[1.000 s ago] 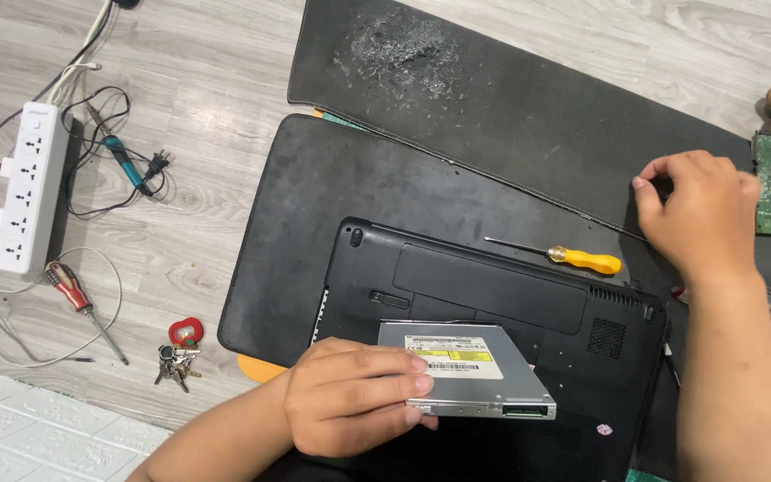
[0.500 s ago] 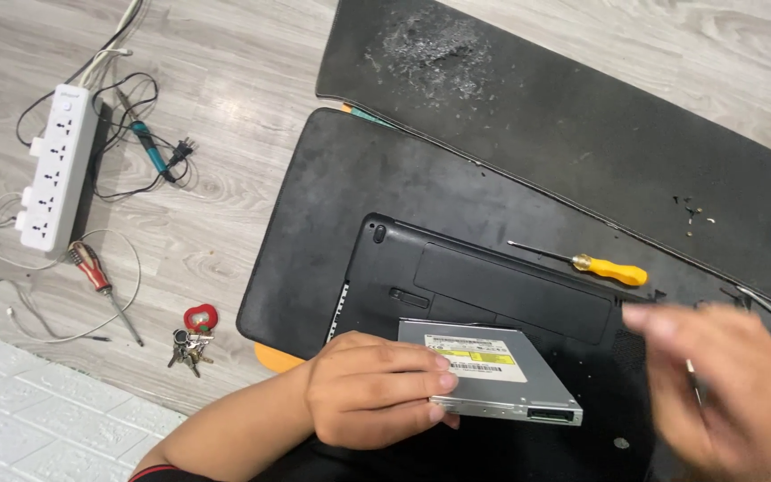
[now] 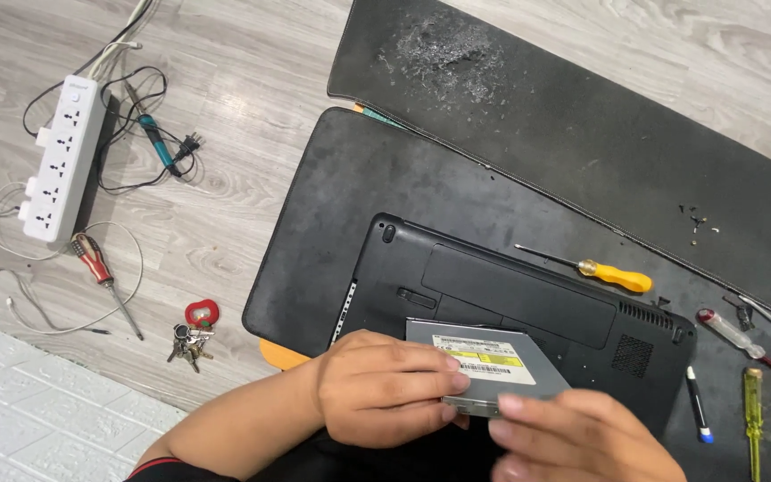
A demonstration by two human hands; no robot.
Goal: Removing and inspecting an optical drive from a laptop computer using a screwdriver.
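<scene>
Both hands meet over a slim silver optical drive (image 3: 493, 368) that lies on top of an upturned black laptop (image 3: 528, 308). The left hand (image 3: 385, 388) is closed over the drive's near left part, fingers curled on its top face and thumb tucked at its edge. The right hand (image 3: 582, 437) comes in from the lower right, its fingertips against the drive's front edge; it is blurred, so whether it truly grips the drive or only touches it cannot be told. The drive bears a white and yellow label and sits tilted across the laptop's near side.

The laptop rests on a black mat (image 3: 332, 223) spread on a grey wood-look floor (image 3: 252, 98), with a second, dusty black mat (image 3: 582, 116) just beyond it. A yellow-handled screwdriver (image 3: 595, 270) lies on the laptop's far right corner. To the right, on the mat, are a red clear-handled screwdriver (image 3: 733, 337), a black pen tool with a blue tip (image 3: 698, 406) and a yellow-green screwdriver (image 3: 751, 419).

Well apart on the left floor lie a white power strip (image 3: 64, 156), a blue-handled soldering iron (image 3: 155, 138), a red-handled screwdriver (image 3: 104, 281) and a bunch of keys with a red tag (image 3: 191, 332).
</scene>
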